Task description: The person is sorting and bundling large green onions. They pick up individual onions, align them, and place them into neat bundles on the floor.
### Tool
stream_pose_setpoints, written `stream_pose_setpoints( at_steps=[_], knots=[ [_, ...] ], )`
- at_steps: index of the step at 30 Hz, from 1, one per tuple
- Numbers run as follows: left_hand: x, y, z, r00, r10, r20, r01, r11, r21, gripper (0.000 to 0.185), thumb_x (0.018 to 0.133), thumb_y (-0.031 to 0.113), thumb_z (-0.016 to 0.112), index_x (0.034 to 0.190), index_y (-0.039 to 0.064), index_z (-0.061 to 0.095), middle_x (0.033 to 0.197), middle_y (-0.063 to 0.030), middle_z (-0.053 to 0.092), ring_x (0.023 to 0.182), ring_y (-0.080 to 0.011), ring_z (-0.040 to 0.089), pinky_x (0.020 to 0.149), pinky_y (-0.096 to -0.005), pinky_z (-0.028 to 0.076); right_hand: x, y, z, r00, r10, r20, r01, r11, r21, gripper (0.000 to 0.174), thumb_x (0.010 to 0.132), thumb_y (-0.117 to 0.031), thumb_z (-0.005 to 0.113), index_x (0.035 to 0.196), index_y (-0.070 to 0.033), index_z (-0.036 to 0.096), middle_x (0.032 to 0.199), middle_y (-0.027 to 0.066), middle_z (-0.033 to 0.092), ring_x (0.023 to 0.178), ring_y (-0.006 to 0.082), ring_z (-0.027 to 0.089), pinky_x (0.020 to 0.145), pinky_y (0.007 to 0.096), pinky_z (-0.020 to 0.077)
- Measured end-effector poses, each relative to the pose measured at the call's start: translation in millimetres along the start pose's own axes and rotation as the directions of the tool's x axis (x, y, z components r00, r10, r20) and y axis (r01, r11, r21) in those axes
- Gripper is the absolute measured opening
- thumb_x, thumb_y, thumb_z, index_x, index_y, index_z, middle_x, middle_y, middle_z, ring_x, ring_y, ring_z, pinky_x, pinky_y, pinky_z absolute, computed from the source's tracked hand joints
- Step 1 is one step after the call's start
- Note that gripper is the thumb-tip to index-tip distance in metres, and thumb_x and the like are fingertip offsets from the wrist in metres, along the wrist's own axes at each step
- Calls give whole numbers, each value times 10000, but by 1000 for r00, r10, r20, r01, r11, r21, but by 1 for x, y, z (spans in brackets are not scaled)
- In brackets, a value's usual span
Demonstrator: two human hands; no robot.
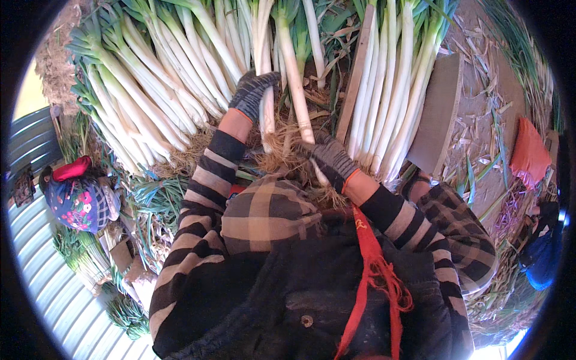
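Observation:
My left hand [256, 92], in a dark knitted glove, is closed around the white stalk of a large leek-like green onion [267, 108], its roots hanging below. My right hand [332, 159], gloved too, grips the root end of another long green onion [294, 85] that slants up to the top of the view. Stringy roots [281, 150] lie between the hands. To the left rests a wide row of green onions [153, 90], leaves pointing away from me. On the right, more green onions [389, 85] stand bundled between a wooden slat [357, 72] and a board [436, 112].
At the left sits a person in a flowered head covering [81, 202], beside a corrugated metal wall [49, 270]. Leaf scraps [481, 90] litter the ground on the right, with an orange cloth or bag [531, 150] and a person in blue [542, 256] at the far edge.

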State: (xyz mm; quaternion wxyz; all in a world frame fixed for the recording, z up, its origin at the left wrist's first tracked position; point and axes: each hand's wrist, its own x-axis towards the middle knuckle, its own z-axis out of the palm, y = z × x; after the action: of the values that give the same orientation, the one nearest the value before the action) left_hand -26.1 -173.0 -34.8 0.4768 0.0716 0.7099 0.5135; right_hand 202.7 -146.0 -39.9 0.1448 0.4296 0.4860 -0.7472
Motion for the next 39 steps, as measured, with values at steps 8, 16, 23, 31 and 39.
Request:
stream_pose_setpoints(
  at_steps=[8, 16, 23, 31, 39],
  knots=[
    [-36, -14, 20, 997, 61, -44, -66, 989, -135, 301, 792, 201, 716, 988, -11, 631, 815, -62, 639, 663, -151, 587, 598, -285, 484, 2, -40, 11, 933, -344, -109, 357, 922, 152, 348, 827, -353, 668, 982, -45, 619, 802, 59, 627, 659, 163, 580, 618, 313, 493],
    [-65, -29, 13, 999, 41, -4, -41, 988, -150, 230, 849, 150, 653, 1021, -1, 633, 815, -43, 639, 680, -128, 584, 600, -257, 487, 6, 26, -1, 986, -159, 53, 159, 987, 3, 388, 870, -338, 628, 1149, -69, 616, 903, 75, 656, 797, 167, 616, 700, 290, 504],
    [-52, -45, 34, 983, 171, -66, -160, 976, 145, 503, 788, 354, 715, 1099, -26, 601, 947, -100, 637, 802, -164, 560, 724, -289, 460, 11, 4, -2, 938, -327, 118, 347, 861, -372, 613, 824, -534, 591, 1165, -25, 580, 985, 218, 629, 899, 316, 619, 799, 385, 488],
    [-53, -38, 14, 994, 55, -96, -75, 972, -221, 261, 863, 150, 605, 1080, 16, 657, 1057, -66, 657, 931, -171, 605, 848, -291, 476, -14, 4, 0, 902, -424, 85, 425, 833, -354, 639, 809, -530, 605, 1200, -27, 550, 1083, 239, 608, 992, 365, 598, 862, 391, 471],
    [-40, -40, 24, 974, 127, -187, -140, 988, -59, 357, 808, 219, 695, 1070, -10, 612, 913, -93, 639, 767, -182, 582, 684, -308, 496, -12, 23, 4, 898, -427, 103, 439, 882, -168, 531, 867, -415, 600, 1206, -11, 538, 1124, 216, 598, 1039, 323, 577, 916, 373, 436]
  ],
)
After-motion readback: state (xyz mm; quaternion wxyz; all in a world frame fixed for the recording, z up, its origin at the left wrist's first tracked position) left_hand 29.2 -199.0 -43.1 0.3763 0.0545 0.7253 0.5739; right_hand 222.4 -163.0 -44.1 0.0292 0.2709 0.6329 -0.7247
